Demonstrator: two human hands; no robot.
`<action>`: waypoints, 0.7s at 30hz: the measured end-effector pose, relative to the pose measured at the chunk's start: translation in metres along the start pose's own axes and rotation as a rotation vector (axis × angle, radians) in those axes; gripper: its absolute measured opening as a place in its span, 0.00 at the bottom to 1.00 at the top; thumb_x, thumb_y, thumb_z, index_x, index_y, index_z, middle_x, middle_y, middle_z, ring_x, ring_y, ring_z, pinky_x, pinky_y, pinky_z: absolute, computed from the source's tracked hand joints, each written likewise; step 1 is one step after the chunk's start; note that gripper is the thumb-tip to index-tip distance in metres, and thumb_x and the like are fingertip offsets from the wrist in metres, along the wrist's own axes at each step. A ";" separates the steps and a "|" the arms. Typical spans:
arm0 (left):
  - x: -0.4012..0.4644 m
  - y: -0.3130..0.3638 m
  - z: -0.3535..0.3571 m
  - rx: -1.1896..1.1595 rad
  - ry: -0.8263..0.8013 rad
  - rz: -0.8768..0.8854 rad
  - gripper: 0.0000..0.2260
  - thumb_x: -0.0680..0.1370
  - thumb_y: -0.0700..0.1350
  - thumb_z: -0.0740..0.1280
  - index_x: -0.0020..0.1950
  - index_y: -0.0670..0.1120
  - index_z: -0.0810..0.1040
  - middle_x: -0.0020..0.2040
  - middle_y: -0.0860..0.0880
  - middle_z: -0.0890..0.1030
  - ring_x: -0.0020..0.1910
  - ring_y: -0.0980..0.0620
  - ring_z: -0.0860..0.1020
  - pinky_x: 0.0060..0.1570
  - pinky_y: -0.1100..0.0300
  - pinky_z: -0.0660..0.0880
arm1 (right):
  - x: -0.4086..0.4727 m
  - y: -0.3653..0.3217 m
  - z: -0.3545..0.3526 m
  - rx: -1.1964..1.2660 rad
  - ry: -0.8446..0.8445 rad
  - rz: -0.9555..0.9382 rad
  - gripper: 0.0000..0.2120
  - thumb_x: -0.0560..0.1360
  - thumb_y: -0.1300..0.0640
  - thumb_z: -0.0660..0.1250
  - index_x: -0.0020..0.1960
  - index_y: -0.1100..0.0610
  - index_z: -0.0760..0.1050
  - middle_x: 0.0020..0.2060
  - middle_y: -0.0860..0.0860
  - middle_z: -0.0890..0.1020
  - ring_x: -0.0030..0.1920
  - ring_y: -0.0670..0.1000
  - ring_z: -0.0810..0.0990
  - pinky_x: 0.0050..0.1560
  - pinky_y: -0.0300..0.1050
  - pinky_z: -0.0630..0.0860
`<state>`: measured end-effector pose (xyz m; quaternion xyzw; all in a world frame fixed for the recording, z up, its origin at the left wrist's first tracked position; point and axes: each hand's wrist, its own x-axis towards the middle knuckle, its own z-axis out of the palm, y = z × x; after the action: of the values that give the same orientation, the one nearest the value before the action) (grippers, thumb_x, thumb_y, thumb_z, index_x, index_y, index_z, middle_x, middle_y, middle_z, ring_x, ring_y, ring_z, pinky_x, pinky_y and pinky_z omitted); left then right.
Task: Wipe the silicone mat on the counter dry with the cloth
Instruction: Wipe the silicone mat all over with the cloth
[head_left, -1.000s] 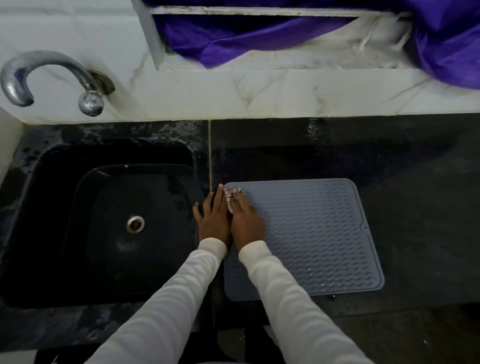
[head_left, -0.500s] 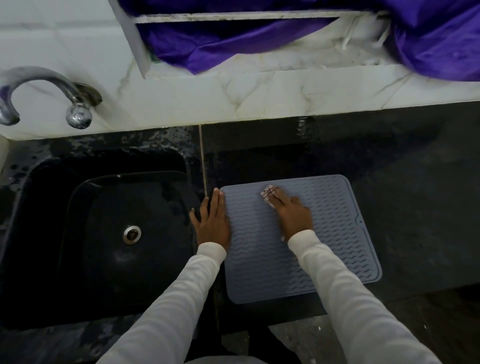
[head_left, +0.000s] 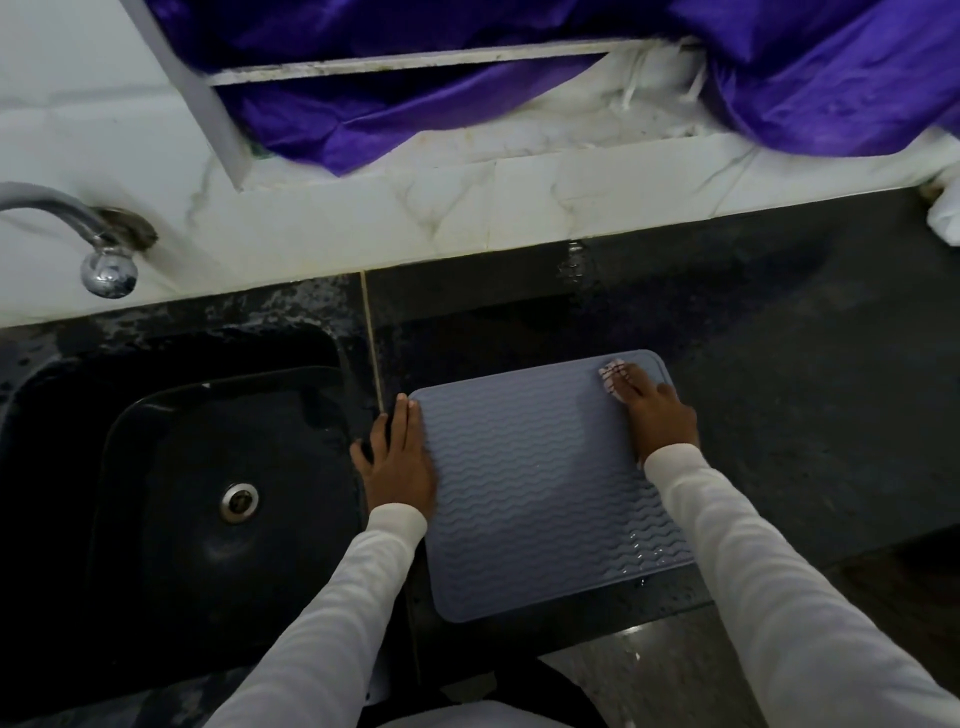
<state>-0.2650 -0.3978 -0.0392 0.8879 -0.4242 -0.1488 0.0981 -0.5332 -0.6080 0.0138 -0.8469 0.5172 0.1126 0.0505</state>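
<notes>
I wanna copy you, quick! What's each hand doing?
Left hand: open, flat on the mat's left edge, holding nothing.
Right hand: pressing the cloth onto the mat.

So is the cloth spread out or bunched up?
Bunched up: only a small wad of cloth shows under the right hand on the mat.

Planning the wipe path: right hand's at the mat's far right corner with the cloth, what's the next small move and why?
Probably drag the cloth under the right hand down the mat along its right side: droplets glisten near its near right corner. The left hand lies flat on the mat's left edge.
</notes>
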 end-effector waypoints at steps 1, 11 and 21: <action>0.000 0.000 0.000 0.000 0.000 0.000 0.30 0.82 0.47 0.55 0.80 0.55 0.42 0.80 0.57 0.44 0.77 0.47 0.51 0.71 0.34 0.49 | 0.001 0.009 -0.001 0.021 -0.003 0.020 0.30 0.79 0.59 0.60 0.77 0.42 0.55 0.76 0.45 0.58 0.61 0.60 0.71 0.52 0.58 0.76; 0.002 0.001 0.004 0.040 0.033 0.009 0.31 0.80 0.46 0.57 0.80 0.53 0.46 0.80 0.55 0.47 0.75 0.47 0.53 0.71 0.35 0.48 | 0.007 0.035 0.005 0.282 0.125 0.137 0.18 0.81 0.53 0.58 0.70 0.43 0.68 0.72 0.46 0.68 0.62 0.62 0.74 0.59 0.60 0.72; 0.014 -0.009 -0.015 0.121 -0.035 0.126 0.28 0.79 0.48 0.59 0.78 0.49 0.57 0.80 0.51 0.52 0.71 0.43 0.60 0.70 0.40 0.56 | -0.033 -0.133 -0.016 0.750 0.309 -0.206 0.19 0.77 0.62 0.59 0.65 0.51 0.76 0.64 0.43 0.76 0.64 0.46 0.74 0.66 0.33 0.65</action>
<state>-0.2448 -0.4025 -0.0304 0.8609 -0.4891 -0.1321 0.0460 -0.4278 -0.5212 0.0334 -0.8241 0.4364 -0.2177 0.2882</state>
